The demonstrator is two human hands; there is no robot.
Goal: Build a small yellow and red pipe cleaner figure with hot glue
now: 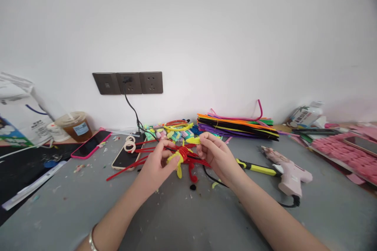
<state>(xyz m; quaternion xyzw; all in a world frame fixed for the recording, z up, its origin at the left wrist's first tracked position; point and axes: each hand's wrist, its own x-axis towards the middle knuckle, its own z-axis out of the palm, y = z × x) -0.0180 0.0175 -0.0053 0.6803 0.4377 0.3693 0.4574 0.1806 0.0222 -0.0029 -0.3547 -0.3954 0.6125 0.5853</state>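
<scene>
Between thumb and fingers, my left hand [161, 162] holds a red and yellow pipe-cleaner figure [183, 154] above the grey table. Yellow loops stick out from its wound red middle. My right hand [213, 153] pinches a yellow pipe-cleaner piece [193, 140] at the figure's upper right; whether the piece is joined to the figure I cannot tell. Behind and below the hands lie loose red pipe cleaners [126, 170]. A curled red piece [193, 174] and a black pom-pom [193, 187] rest just below the figure.
A bundle of coloured pipe cleaners [238, 125] lies by the wall. On the right are a glue gun [290, 174] and a yellow-black cutter [259, 168]. Two phones, one pink-edged phone [91, 145], and a drink cup [77, 127] stand left. A black cord [134, 108] runs from the socket.
</scene>
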